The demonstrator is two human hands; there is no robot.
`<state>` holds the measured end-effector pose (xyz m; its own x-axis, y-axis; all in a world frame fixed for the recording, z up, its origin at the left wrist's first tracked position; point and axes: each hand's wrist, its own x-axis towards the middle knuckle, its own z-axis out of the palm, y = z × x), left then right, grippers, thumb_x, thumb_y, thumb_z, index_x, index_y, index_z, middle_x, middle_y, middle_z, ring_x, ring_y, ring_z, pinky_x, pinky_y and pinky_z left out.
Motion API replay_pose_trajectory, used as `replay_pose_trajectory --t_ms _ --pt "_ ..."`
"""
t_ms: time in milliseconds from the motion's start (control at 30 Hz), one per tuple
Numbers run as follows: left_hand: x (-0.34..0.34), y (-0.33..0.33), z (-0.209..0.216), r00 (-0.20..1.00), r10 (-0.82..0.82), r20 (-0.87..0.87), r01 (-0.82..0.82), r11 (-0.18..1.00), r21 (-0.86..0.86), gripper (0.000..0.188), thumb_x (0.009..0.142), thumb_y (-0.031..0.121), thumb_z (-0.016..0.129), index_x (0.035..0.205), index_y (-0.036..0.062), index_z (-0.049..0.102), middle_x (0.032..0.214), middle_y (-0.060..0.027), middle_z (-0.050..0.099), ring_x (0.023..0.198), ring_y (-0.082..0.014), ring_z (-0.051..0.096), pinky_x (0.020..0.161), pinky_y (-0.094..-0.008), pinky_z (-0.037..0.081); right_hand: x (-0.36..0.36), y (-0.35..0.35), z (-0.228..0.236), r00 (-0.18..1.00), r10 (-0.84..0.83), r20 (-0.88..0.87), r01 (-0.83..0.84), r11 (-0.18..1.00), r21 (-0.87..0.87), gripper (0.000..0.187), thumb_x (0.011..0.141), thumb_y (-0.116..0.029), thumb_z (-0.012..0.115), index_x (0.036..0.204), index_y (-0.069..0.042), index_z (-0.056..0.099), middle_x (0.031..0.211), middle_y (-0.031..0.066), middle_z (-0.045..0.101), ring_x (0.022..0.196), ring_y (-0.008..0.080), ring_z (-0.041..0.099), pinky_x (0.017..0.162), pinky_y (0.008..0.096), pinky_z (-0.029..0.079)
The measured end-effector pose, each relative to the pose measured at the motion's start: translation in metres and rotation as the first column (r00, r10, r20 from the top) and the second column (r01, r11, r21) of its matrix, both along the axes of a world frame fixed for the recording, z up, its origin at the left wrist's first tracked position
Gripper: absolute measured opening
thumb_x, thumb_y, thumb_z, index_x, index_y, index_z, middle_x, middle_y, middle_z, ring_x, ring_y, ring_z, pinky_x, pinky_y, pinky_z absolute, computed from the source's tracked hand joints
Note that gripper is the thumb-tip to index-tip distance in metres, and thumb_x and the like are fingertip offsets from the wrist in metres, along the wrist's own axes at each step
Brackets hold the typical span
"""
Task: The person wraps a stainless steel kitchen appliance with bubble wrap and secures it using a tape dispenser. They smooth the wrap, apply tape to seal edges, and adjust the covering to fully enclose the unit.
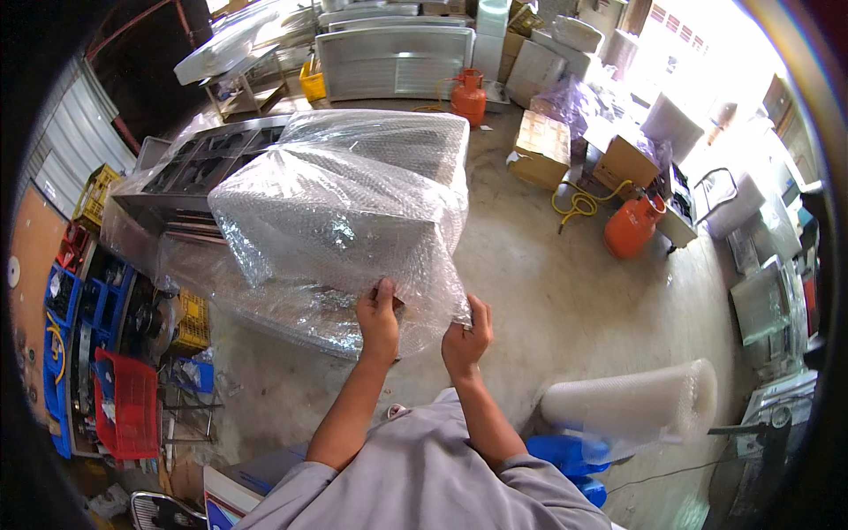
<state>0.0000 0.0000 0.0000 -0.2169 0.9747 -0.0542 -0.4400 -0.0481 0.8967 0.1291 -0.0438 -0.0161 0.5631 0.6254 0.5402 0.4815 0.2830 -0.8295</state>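
In front of me stands a large boxy metal appliance [159, 210], with dark grates on its top left. Clear bubble wrap [340, 199] drapes over its right part and hangs down the near side. My left hand [380, 322] grips the wrap's lower near edge, thumb uppermost. At the near right corner my right hand [468, 336] is closed on a gathered end of the same sheet. The wrap stretches between both hands. Clear plastic also covers the lower body of the appliance.
A bubble wrap roll [627, 402] lies at the right above a blue object [565, 455]. Orange gas cylinders [632, 227] and a cardboard box [541, 147] stand on the floor farther off. At the left are a red basket [124, 406] and blue bins [106, 300].
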Motion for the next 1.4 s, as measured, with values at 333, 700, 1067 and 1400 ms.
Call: replay_pose_trajectory --t_ms 333,700,1067,1400 --pt "0.012 0.038 -0.057 0.973 -0.229 -0.008 0.229 0.970 0.076 0.017 0.098 0.020 0.068 0.103 0.0037 0.067 0.096 -0.0008 0.068 0.088 -0.0108 0.063 0.075 -0.0295 0.053 -0.027 -0.002 -0.008 0.960 0.279 0.029 -0.281 0.952 0.124 0.035 0.078 0.008 0.066 0.110 0.000 0.056 0.091 0.0167 0.060 0.080 0.0262 0.062 0.074 0.0357 0.052" --pt "-0.040 0.081 -0.113 0.795 -0.601 0.083 0.574 0.789 0.220 0.019 0.096 0.016 0.066 0.111 0.0052 0.066 0.100 -0.0010 0.068 0.090 -0.0129 0.066 0.075 -0.0325 0.057 -0.064 0.050 0.029 0.854 0.445 0.270 -0.435 0.895 -0.101 0.035 0.071 -0.010 0.076 0.096 -0.002 0.053 0.089 0.0179 0.059 0.084 0.0402 0.062 0.069 0.0481 0.051" --pt "-0.059 0.026 0.001 0.896 -0.172 0.409 0.146 0.985 0.095 0.026 0.103 0.022 0.060 0.123 0.0051 0.060 0.112 -0.0058 0.069 0.106 -0.0187 0.066 0.097 -0.0363 0.053 -0.030 0.017 -0.005 0.865 0.480 0.150 -0.487 0.873 0.013 0.037 0.068 -0.004 0.079 0.097 -0.002 0.056 0.083 0.0164 0.059 0.069 0.0385 0.062 0.059 0.0450 0.050" --pt "0.033 -0.051 0.056 0.942 0.301 -0.150 -0.276 0.946 0.168 0.022 0.105 0.018 0.053 0.118 0.0006 0.057 0.123 -0.0171 0.055 0.112 -0.0246 0.057 0.103 -0.0383 0.044 -0.096 0.087 -0.044 0.893 0.448 -0.034 -0.448 0.894 0.010 0.043 0.076 -0.011 0.078 0.112 -0.001 0.056 0.096 0.0201 0.067 0.081 0.0440 0.066 0.068 0.0445 0.056"
